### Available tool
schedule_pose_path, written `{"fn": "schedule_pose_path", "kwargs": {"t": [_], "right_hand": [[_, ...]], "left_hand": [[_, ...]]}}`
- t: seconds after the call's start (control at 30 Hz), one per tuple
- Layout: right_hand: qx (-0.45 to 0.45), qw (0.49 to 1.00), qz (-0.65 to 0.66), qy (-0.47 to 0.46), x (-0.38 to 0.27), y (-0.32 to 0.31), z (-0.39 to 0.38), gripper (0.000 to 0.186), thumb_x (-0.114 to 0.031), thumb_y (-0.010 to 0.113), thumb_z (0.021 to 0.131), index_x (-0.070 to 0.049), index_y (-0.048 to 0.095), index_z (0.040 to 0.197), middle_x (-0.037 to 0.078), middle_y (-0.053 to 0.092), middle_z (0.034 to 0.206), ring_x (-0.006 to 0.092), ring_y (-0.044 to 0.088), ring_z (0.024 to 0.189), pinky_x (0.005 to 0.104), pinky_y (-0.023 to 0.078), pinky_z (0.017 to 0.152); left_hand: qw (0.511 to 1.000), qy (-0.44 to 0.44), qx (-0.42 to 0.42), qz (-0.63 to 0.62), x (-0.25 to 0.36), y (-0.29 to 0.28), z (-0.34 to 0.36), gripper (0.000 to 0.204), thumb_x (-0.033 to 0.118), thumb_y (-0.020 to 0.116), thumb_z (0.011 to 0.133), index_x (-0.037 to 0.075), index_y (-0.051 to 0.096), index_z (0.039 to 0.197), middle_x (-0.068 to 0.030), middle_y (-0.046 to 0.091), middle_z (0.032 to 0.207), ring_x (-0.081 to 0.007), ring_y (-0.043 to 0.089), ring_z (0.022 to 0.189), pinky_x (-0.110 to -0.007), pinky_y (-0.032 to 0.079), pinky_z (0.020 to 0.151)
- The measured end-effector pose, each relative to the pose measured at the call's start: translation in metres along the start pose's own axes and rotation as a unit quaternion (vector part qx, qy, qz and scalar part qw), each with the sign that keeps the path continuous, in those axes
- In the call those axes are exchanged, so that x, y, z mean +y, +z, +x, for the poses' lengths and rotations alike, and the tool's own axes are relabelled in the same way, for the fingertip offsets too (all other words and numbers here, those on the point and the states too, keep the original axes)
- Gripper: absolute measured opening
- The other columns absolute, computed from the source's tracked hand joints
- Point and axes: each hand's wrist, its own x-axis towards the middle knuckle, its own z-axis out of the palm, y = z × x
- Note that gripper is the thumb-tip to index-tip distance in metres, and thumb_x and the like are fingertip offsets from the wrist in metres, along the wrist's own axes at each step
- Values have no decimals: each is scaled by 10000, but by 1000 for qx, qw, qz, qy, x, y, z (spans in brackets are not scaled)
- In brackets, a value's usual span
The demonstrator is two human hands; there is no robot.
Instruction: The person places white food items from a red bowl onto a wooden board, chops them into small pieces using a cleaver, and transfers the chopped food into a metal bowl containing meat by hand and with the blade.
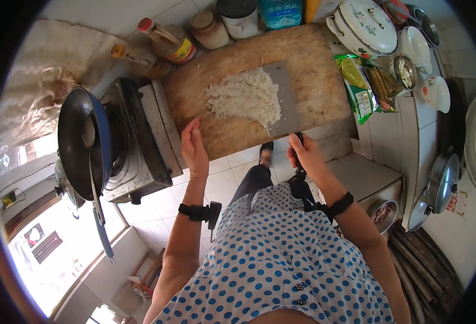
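Observation:
My right hand (309, 156) is closed round the black handle of a cleaver (289, 110). The wide grey blade lies flat against the wooden cutting board (319, 70), along the right side of a pile of finely chopped white food (240, 100), and some bits rest on its edge. What the food is I cannot tell. At the board's near left edge, my left hand (195, 148) holds nothing, its fingers stretched out and pointing toward the far side. The pile sits beyond that hand, apart from it.
Left of the board, a wok (76, 146) with a ladle (89, 135) in it stands by a gas stove (135, 140). Bottles (168, 43) and jars (210, 29) line the back. On the right are a lidded enamel pot (365, 27), green packets (359, 89) and bowls (435, 93).

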Motion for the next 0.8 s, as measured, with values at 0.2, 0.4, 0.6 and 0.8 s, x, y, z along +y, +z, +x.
{"fn": "schedule_pose_path", "kwargs": {"t": [0.2,0.4,0.6,0.8], "right_hand": [[-45,996,74,21,9,38,0,377,-386,571,1016,-50,546,848,32,561,621,109,520,475,269,427,427],[-67,984,148,70,-1,50,3,351,-358,602,990,-52,547,827,35,536,604,124,502,452,276,412,402],[-88,972,194,97,-8,43,-1,339,-332,606,979,-48,540,806,51,529,596,136,490,439,285,404,394],[-105,966,221,89,-16,32,-7,348,-336,610,980,-46,537,801,62,519,581,150,477,427,297,384,395]], "left_hand": [[1000,1,-6,-2,2,1,-1,282,179,477,1073,30,586,1287,-108,632,1288,-209,594,1190,-312,443,1019],[1000,-2,-20,3,4,-2,0,283,169,470,1074,16,578,1285,-110,623,1310,-204,581,1203,-313,438,1045],[999,2,-32,-7,3,-3,1,281,184,458,1082,38,565,1297,-108,611,1328,-218,572,1236,-318,426,1047],[999,-5,-37,-21,3,-3,1,289,185,456,1083,28,558,1303,-115,602,1344,-224,563,1259,-326,420,1064]]}}
